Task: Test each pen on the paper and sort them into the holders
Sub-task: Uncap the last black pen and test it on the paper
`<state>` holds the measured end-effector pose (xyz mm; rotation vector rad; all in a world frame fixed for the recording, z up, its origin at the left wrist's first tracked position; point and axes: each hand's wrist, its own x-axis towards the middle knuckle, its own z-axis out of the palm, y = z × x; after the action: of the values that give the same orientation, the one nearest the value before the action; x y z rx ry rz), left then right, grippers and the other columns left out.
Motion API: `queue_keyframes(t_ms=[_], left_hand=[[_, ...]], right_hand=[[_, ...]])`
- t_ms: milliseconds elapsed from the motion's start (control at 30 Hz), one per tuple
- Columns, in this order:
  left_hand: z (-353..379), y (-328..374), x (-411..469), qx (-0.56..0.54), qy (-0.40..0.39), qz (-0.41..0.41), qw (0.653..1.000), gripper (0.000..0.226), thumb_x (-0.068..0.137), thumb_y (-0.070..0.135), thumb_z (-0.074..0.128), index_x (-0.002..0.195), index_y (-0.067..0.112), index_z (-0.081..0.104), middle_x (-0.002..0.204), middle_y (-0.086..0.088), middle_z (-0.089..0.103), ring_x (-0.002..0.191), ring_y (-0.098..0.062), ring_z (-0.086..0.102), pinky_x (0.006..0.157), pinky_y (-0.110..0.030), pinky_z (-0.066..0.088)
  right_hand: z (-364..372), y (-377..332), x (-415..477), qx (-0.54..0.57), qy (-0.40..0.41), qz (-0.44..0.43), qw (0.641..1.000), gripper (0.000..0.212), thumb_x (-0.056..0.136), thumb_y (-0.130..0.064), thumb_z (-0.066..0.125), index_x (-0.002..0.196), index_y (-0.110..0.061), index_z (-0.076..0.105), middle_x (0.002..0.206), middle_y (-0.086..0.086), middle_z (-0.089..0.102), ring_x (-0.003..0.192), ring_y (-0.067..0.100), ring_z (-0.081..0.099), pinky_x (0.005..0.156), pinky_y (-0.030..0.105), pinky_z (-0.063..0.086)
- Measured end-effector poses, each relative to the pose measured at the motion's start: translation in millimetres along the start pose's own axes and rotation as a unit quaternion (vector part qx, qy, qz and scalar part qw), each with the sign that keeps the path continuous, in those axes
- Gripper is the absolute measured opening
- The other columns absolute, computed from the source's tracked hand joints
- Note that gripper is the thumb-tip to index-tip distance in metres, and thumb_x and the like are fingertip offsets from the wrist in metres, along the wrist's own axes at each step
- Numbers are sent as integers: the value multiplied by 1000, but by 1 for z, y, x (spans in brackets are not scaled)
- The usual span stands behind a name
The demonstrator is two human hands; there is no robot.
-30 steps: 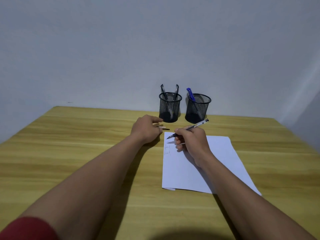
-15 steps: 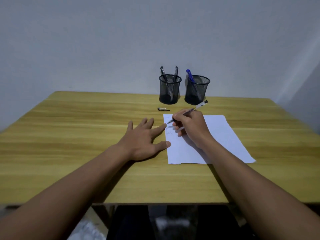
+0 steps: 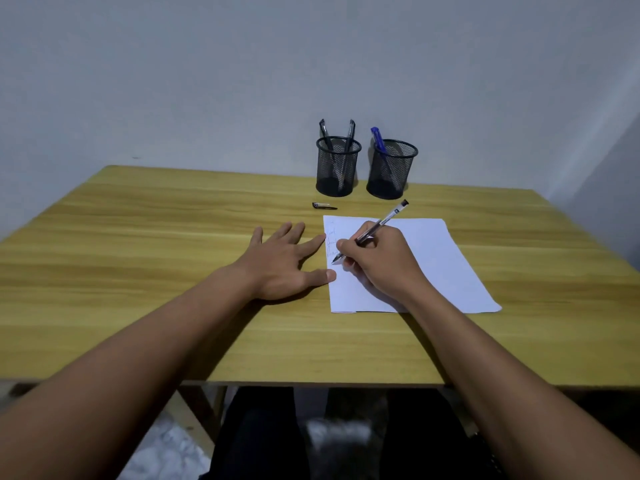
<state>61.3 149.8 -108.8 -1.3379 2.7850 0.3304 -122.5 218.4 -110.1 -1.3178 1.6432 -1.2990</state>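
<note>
I see the right hand [image 3: 381, 261] gripping a pen [image 3: 372, 233], tip on the paper [image 3: 433, 265] near its left edge. My left hand [image 3: 284, 265] lies flat, fingers spread, thumb touching that paper's edge.

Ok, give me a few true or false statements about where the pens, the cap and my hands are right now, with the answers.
1. The right hand holds a pen with its tip on the paper. True.
2. The left hand holds the pen cap. False: it lies flat and open on the table; the cap lies apart near the holders.
3. The left holder has two dark pens. True.
4. The right holder is empty. False: it holds one blue pen.
</note>
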Motion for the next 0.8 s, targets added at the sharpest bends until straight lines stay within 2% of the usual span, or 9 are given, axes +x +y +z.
queue_keyframes(t_ms=[67,133,333,500,700,800], left_hand=[[-1,-1,-1,-3,-8,0,1000,84,85,83,29,156,46,3,168,-1,-8,154,-18,-11,120,-59,-8],[-1,-1,-1,-2,-8,0,1000,86,83,84,28,156,46,3,168,0,-8,154,-17,-11,120,-58,-8],[-2,-2,0,3,-8,-3,1000,85,82,86,27,155,49,3,168,1,-8,154,-17,-11,120,-59,-8],[-2,-2,1,5,-11,-6,1000,86,81,87,27,155,49,3,168,2,-9,154,-16,-11,120,-58,-8],[-2,-2,1,3,-11,-7,1000,85,81,86,28,155,49,4,168,2,-8,154,-16,-11,120,-58,-8],[-3,-2,1,6,-11,-7,1000,85,82,86,28,155,50,4,168,1,-7,154,-16,-10,120,-58,-8]], right_hand=[[1,2,1,-6,-13,1,1000,20,88,-22,74,81,-5,67,70,13,74,75,34,74,79,57,62],[1,4,1,-19,-24,0,1000,18,86,-23,75,79,-7,68,70,12,74,79,37,75,82,63,59],[2,5,3,-43,11,-12,999,17,89,-27,74,80,-13,69,71,4,76,76,25,76,82,60,60],[0,7,4,-28,-14,0,999,19,80,-27,74,76,-11,66,70,10,73,77,34,75,81,64,58],[-3,8,5,-31,5,2,1000,17,80,-25,73,74,-13,63,66,9,72,68,29,73,78,62,60],[-3,8,6,-47,11,-2,999,17,85,-22,73,74,-13,63,62,5,70,61,22,71,67,45,59]])
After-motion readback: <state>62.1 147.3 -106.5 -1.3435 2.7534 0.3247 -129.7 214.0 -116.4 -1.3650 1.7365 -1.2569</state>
